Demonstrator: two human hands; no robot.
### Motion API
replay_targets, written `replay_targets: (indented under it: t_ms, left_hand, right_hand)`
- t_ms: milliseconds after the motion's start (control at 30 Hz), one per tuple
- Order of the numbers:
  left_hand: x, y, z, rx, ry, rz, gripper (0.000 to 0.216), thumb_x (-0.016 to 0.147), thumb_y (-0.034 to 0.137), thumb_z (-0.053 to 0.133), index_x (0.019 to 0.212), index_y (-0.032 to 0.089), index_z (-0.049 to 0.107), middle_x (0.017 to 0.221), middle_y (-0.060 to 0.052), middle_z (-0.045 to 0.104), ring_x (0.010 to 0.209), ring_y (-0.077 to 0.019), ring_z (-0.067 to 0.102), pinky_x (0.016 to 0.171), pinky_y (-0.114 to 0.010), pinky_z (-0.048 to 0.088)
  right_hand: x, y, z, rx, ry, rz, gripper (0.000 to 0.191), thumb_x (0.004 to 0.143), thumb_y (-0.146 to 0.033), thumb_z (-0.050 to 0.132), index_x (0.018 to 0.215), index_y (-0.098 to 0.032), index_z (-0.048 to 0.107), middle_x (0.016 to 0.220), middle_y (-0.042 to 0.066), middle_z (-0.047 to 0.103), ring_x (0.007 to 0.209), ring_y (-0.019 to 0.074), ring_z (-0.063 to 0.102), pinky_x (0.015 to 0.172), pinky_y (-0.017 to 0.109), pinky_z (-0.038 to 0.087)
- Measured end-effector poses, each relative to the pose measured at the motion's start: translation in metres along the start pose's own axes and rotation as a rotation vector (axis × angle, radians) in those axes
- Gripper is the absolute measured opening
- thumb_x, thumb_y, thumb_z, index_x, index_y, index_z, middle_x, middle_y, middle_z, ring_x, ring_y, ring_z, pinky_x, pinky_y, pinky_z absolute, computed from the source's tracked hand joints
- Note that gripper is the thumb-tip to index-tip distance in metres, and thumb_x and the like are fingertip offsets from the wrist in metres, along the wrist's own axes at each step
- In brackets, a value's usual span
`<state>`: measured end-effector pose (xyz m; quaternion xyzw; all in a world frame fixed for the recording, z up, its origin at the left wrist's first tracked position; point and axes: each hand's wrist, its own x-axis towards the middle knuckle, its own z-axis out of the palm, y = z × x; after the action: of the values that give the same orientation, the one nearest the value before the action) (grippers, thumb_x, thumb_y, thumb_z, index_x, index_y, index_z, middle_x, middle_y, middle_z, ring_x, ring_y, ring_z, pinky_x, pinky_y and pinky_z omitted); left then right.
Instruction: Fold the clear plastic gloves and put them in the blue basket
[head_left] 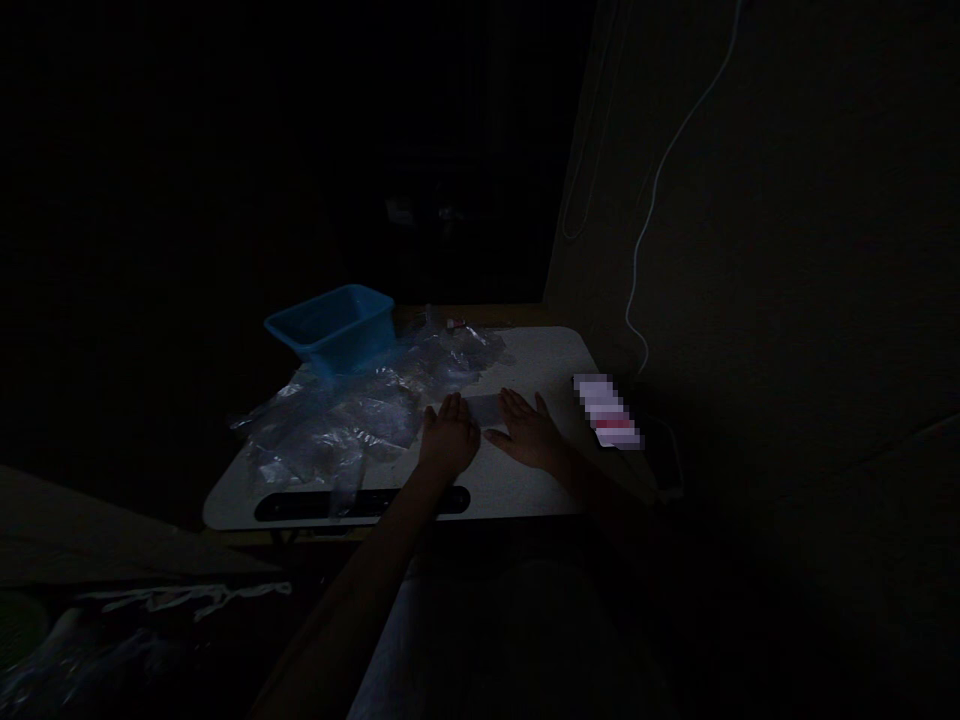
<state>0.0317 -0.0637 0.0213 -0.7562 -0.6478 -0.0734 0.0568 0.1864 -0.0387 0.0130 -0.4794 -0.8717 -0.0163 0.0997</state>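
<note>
My left hand (450, 438) lies flat on the small white table, its fingers stretched forward. Opposite it, my right hand (526, 432) rests palm down with the thumb spread towards the left hand. Between the two, and partly under the fingers, is a flat, clear plastic bag (485, 410); its edges are faint in the dim light. Just left of my left hand spreads a heap of crumpled clear plastic bags (352, 415), some overlapping others.
A blue plastic basin (334, 335) stands at the table's back left behind the heap. At the right edge lies a lit phone (606, 410), its screen blurred. A white cable (637, 250) hangs along the wall. A dark slot (300, 504) runs along the white table's (525, 495) front.
</note>
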Motion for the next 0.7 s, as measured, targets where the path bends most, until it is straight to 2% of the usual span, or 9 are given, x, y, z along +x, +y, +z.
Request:
replay_targets:
  t_ms: [167, 300, 400, 567, 700]
  left_hand:
    - [-0.002, -0.001, 0.0, -0.01, 0.05, -0.011, 0.053, 0.088, 0.031, 0.021, 0.131, 0.004, 0.035, 0.138, -0.019, 0.032, 0.128, -0.0267, 0.028, 0.1, -0.051, 0.025]
    - [-0.003, 0.0, -0.001, -0.046, 0.12, 0.138, 0.054, 0.089, 0.036, 0.018, 0.136, 0.009, 0.025, 0.142, -0.014, 0.025, 0.132, -0.0243, 0.021, 0.105, -0.051, 0.014]
    - [0.002, 0.008, -0.002, -0.09, 0.055, 0.191, 0.053, 0.09, 0.035, 0.014, 0.137, 0.011, 0.024, 0.142, -0.012, 0.026, 0.132, -0.0224, 0.02, 0.106, -0.051, 0.01]
    - [0.017, 0.027, -0.004, -0.143, -0.122, 0.125, 0.057, 0.09, 0.036, 0.004, 0.136, 0.009, 0.024, 0.143, -0.011, 0.023, 0.133, -0.0198, 0.015, 0.107, -0.05, 0.006]
    - [0.021, 0.031, -0.001, -0.138, -0.166, 0.112, 0.057, 0.09, 0.037, 0.003, 0.136, 0.011, 0.024, 0.143, -0.012, 0.023, 0.134, -0.0204, 0.014, 0.106, -0.052, 0.007]
  right_hand:
    - [0.0, -0.001, 0.0, -0.021, 0.004, 0.002, 0.067, 0.085, -0.055, 0.023, 0.133, -0.009, 0.032, 0.141, 0.016, 0.027, 0.131, 0.0247, 0.02, 0.103, 0.052, 0.012]
    - [-0.001, -0.002, 0.0, -0.031, 0.006, 0.003, 0.064, 0.085, -0.051, 0.026, 0.133, -0.009, 0.032, 0.141, 0.015, 0.028, 0.131, 0.025, 0.021, 0.103, 0.052, 0.011]
    - [-0.001, -0.003, -0.003, -0.033, -0.013, 0.016, 0.062, 0.084, -0.044, 0.032, 0.135, -0.009, 0.029, 0.142, 0.014, 0.027, 0.131, 0.0244, 0.02, 0.103, 0.052, 0.011]
    - [-0.001, -0.006, -0.012, -0.042, -0.091, 0.013, 0.064, 0.081, -0.038, 0.035, 0.138, -0.012, 0.02, 0.144, 0.012, 0.023, 0.132, 0.0242, 0.014, 0.103, 0.051, 0.01]
    - [-0.001, -0.007, -0.015, -0.042, -0.116, 0.012, 0.064, 0.081, -0.039, 0.036, 0.138, -0.013, 0.022, 0.144, 0.012, 0.023, 0.133, 0.0257, 0.013, 0.104, 0.051, 0.01]
